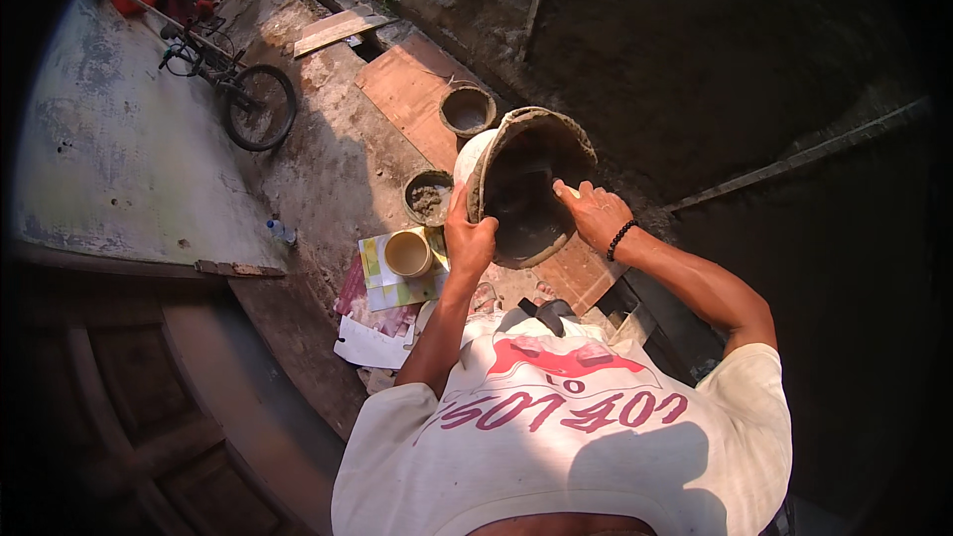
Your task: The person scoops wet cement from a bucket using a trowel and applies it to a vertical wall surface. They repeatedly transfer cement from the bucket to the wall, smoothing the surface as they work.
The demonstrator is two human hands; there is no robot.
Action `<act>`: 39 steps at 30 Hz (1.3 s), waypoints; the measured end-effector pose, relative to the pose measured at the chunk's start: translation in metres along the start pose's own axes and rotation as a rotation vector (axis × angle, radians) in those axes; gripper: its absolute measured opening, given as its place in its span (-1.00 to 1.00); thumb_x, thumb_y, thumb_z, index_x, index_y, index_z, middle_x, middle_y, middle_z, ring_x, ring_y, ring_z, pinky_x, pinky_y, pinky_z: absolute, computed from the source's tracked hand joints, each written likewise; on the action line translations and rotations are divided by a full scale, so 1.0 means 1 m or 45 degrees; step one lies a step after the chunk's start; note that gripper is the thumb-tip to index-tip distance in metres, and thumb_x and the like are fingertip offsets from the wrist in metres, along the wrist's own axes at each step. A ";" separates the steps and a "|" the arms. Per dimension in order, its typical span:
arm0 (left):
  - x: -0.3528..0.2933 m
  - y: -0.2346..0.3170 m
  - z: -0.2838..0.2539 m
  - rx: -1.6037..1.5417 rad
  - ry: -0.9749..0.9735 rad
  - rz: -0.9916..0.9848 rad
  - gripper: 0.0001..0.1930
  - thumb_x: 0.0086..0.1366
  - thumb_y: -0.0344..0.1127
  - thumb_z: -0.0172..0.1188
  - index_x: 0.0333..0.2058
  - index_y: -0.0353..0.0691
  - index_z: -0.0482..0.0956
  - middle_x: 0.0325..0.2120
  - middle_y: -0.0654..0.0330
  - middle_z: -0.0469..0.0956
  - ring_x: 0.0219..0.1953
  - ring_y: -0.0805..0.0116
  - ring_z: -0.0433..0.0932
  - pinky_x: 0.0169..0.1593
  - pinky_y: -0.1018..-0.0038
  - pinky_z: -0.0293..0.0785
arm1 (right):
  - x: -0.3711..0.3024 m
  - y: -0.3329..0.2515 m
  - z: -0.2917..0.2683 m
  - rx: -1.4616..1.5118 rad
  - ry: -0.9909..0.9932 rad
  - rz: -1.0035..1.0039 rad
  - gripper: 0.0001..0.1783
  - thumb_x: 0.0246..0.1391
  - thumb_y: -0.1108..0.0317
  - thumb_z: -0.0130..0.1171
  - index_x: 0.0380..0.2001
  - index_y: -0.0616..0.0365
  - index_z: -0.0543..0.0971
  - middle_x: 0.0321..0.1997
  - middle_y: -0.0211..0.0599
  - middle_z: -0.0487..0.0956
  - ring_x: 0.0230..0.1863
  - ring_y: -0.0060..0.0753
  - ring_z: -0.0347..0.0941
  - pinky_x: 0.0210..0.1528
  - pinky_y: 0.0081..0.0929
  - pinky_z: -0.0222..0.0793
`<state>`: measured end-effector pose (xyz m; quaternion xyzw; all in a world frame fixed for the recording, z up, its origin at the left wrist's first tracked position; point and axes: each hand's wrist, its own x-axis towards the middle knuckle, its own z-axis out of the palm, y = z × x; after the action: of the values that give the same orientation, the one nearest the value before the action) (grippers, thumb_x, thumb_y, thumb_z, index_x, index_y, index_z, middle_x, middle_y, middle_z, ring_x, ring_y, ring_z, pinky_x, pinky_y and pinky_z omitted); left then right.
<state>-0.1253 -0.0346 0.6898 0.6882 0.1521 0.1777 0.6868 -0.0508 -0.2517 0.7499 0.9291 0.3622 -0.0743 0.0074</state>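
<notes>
A large mortar-smeared bucket (584,135) is tilted in front of me, its dark, wet-looking inside turned toward me. My left hand (470,241) is closed on its left rim, thumb over the edge. At the bucket's right side my right hand (597,215), with a dark bead bracelet on the wrist, is closed on a tool with a pale handle (570,193). The tool points into the bucket; its working end is lost in shadow, so I cannot tell its kind. Just left of the bucket stands a smaller bucket (428,212) holding lumpy grey mortar.
Beyond is another grey-crusted bucket (467,110) on a wooden board (412,89). A beige tub (408,253) sits on printed sheeting at the left. A bicycle (260,107) leans by the pale wall (119,139). At right, a long strip (794,161) crosses the dark, shaded ground.
</notes>
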 end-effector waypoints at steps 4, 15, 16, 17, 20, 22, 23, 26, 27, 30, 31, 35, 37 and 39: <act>0.003 -0.005 0.002 -0.070 -0.002 -0.077 -0.31 -0.10 -0.54 0.07 0.15 -0.37 0.37 0.20 -0.15 0.29 0.27 0.06 0.27 0.29 0.39 0.12 | -0.018 0.003 0.014 -0.044 -0.193 -0.088 -0.41 0.05 0.45 0.00 0.21 0.06 0.31 -0.33 0.10 0.49 -0.33 0.06 0.55 -0.32 -0.09 0.46; -0.003 0.005 0.009 0.166 0.068 0.067 -0.27 -0.10 -0.54 0.07 0.20 -0.22 0.37 0.22 -0.27 0.22 0.31 -0.05 0.20 0.31 0.35 0.10 | -0.006 -0.012 0.027 -0.212 -0.022 -0.012 -0.42 0.01 0.48 0.05 0.17 0.31 0.32 -0.33 0.07 0.48 -0.35 -0.02 0.52 -0.36 -0.21 0.50; -0.002 -0.002 0.009 0.156 0.093 0.070 -0.27 -0.09 -0.54 0.07 0.20 -0.21 0.37 0.22 -0.28 0.22 0.31 -0.05 0.20 0.31 0.35 0.10 | -0.010 -0.012 0.028 -0.190 -0.063 -0.038 -0.40 0.00 0.48 0.06 0.18 0.31 0.32 -0.32 0.08 0.48 -0.36 -0.02 0.52 -0.36 -0.20 0.50; -0.001 -0.008 0.010 0.145 0.119 0.074 -0.27 -0.09 -0.54 0.06 0.20 -0.21 0.37 0.22 -0.28 0.22 0.31 -0.05 0.20 0.31 0.35 0.10 | -0.014 -0.011 0.029 -0.168 -0.104 -0.064 -0.39 -0.01 0.48 0.08 0.18 0.31 0.31 -0.30 0.09 0.48 -0.36 -0.02 0.51 -0.36 -0.20 0.50; 0.001 -0.019 0.005 0.069 0.090 0.019 -0.26 -0.10 -0.56 0.05 0.21 -0.17 0.37 0.23 -0.30 0.20 0.30 -0.07 0.20 0.30 0.34 0.12 | -0.014 -0.013 0.014 -0.144 -0.095 -0.064 -0.35 -0.06 0.48 0.13 0.18 0.31 0.31 -0.26 0.06 0.46 -0.34 -0.01 0.51 -0.34 -0.21 0.51; 0.000 -0.003 0.008 0.142 0.080 0.047 -0.24 -0.10 -0.57 0.05 0.21 -0.14 0.36 0.24 -0.31 0.18 0.30 -0.10 0.20 0.29 0.33 0.14 | -0.002 -0.012 0.000 -0.164 0.028 -0.016 -0.34 -0.07 0.48 0.14 0.18 0.31 0.30 -0.25 0.03 0.45 -0.32 -0.01 0.50 -0.33 -0.21 0.51; 0.000 0.006 0.009 0.176 0.067 0.066 -0.24 -0.10 -0.57 0.05 0.22 -0.13 0.36 0.24 -0.31 0.16 0.30 -0.11 0.20 0.29 0.32 0.14 | 0.006 -0.011 0.002 -0.219 0.057 0.038 -0.34 -0.07 0.46 0.14 0.17 0.30 0.31 -0.25 -0.02 0.44 -0.28 -0.03 0.50 -0.34 -0.26 0.51; -0.001 0.005 0.010 0.271 0.061 0.139 -0.22 -0.10 -0.57 0.06 0.23 -0.08 0.35 0.25 -0.33 0.14 0.30 -0.14 0.19 0.29 0.30 0.15 | 0.012 -0.014 0.022 -0.330 0.124 0.025 -0.37 -0.03 0.48 0.08 0.19 0.27 0.31 -0.30 -0.03 0.44 -0.37 -0.08 0.49 -0.39 -0.27 0.48; -0.001 0.005 0.010 0.266 0.062 0.130 -0.22 -0.09 -0.57 0.06 0.23 -0.07 0.35 0.25 -0.34 0.14 0.30 -0.15 0.19 0.29 0.29 0.15 | 0.008 -0.018 0.029 -0.353 0.071 0.026 -0.38 -0.03 0.49 0.09 0.18 0.32 0.31 -0.32 -0.03 0.45 -0.37 -0.10 0.50 -0.39 -0.28 0.49; 0.003 0.000 0.010 0.229 0.062 0.093 -0.22 -0.08 -0.56 0.06 0.24 -0.05 0.34 0.24 -0.35 0.14 0.29 -0.16 0.19 0.29 0.29 0.15 | -0.005 -0.020 0.028 -0.277 -0.125 -0.073 -0.38 -0.03 0.49 0.09 0.17 0.33 0.32 -0.32 -0.01 0.45 -0.37 -0.09 0.51 -0.38 -0.30 0.49; 0.005 -0.002 0.010 0.196 0.047 0.082 -0.22 -0.08 -0.56 0.06 0.24 -0.04 0.34 0.24 -0.35 0.14 0.29 -0.16 0.20 0.29 0.29 0.15 | -0.005 -0.020 0.016 -0.268 -0.184 -0.086 -0.37 -0.02 0.48 0.09 0.19 0.30 0.31 -0.31 -0.02 0.45 -0.36 -0.08 0.52 -0.39 -0.29 0.49; 0.004 0.002 0.011 0.208 0.032 0.022 -0.22 -0.08 -0.55 0.06 0.24 -0.02 0.34 0.25 -0.35 0.14 0.29 -0.11 0.21 0.28 0.30 0.18 | 0.012 -0.023 -0.019 -0.350 0.113 -0.001 -0.33 -0.03 0.47 0.12 0.22 0.23 0.27 -0.30 -0.05 0.44 -0.36 -0.10 0.53 -0.38 -0.29 0.49; 0.000 0.016 0.013 0.187 0.055 0.023 -0.24 -0.08 -0.55 0.06 0.23 -0.10 0.35 0.22 -0.30 0.20 0.27 -0.08 0.25 0.26 0.31 0.19 | 0.020 -0.021 -0.007 -0.418 0.094 0.033 -0.39 0.02 0.41 0.10 0.19 0.28 0.30 -0.30 -0.02 0.49 -0.38 -0.10 0.56 -0.41 -0.34 0.51; 0.002 0.017 0.019 0.130 0.104 0.051 -0.27 -0.08 -0.56 0.05 0.21 -0.19 0.35 0.19 -0.26 0.26 0.24 -0.05 0.29 0.24 0.32 0.21 | 0.019 -0.013 0.019 -0.340 0.040 0.050 -0.36 -0.01 0.46 0.09 0.20 0.33 0.28 -0.30 0.06 0.50 -0.38 -0.04 0.56 -0.38 -0.28 0.51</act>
<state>-0.1154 -0.0507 0.7072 0.7175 0.1751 0.2111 0.6402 -0.0485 -0.2305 0.7287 0.9278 0.3508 -0.0107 0.1267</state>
